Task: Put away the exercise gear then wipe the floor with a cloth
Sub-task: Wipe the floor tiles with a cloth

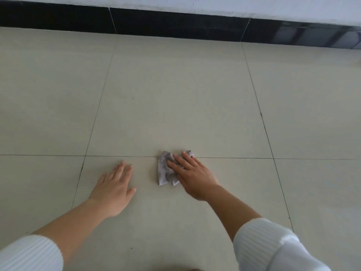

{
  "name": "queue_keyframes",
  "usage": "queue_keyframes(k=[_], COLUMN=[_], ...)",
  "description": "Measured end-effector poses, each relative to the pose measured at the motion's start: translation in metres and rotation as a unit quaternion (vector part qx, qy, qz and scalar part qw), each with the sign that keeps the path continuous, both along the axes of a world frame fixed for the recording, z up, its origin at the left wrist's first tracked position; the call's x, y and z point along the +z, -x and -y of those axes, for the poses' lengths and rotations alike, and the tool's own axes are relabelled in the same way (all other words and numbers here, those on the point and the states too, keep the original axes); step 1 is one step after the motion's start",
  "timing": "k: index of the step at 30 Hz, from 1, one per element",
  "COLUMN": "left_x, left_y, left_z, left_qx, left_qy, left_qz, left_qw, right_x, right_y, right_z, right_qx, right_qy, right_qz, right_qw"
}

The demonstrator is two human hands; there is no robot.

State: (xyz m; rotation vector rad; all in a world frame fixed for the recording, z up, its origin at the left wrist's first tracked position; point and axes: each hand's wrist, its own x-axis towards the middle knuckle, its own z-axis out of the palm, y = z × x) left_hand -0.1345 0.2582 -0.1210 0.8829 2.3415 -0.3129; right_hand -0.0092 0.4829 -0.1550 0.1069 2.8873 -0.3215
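Floor (175, 94): pale beige tiles, thin dark grout lines in a grid, a few small dark specks. Cloth (163, 173): light grey, crumpled, sits on the floor across one grout line. Skirting (175, 26) beyond the floor: glossy black. Wall (214, 4) above skirting: white. Sleeves (273, 245): white, fine ribbed pattern.

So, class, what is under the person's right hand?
A crumpled grey cloth lies under the right hand, whose straight fingers press it onto the tiled floor. The cloth's part beneath the palm is covered, so hidden.
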Motion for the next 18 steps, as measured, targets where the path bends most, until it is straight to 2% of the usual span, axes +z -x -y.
queue_keyframes(k=[5, 9, 12, 14, 16, 18], left_x=[0.020, 0.017, 0.009, 0.004, 0.000, 0.000], left_y=[0.002, 0.028, 0.038, 0.034, 0.028, 0.028], left_z=[0.036, 0.048, 0.046, 0.043, 0.041, 0.044], left_qx=[-0.029, -0.003, 0.009, 0.013, 0.012, 0.003], left_qy=[0.046, 0.053, 0.050, 0.042, 0.037, 0.025], left_qz=[0.041, 0.006, 0.004, 0.016, 0.008, -0.014], left_qw=[0.998, 0.999, 0.999, 0.999, 0.999, 1.000], right_x=[0.008, 0.006, 0.002, 0.002, -0.001, -0.001], right_y=[-0.040, -0.041, -0.022, -0.010, -0.002, 0.005], right_z=[-0.059, -0.070, -0.037, 0.000, 0.042, 0.081], right_qx=[-0.238, -0.380, -0.470, -0.475, -0.415, -0.314], right_qy=[-0.005, 0.019, 0.032, 0.045, 0.055, 0.065], right_qz=[0.014, 0.034, 0.019, 0.013, -0.002, -0.004], right_qw=[0.971, 0.924, 0.882, 0.879, 0.908, 0.947])
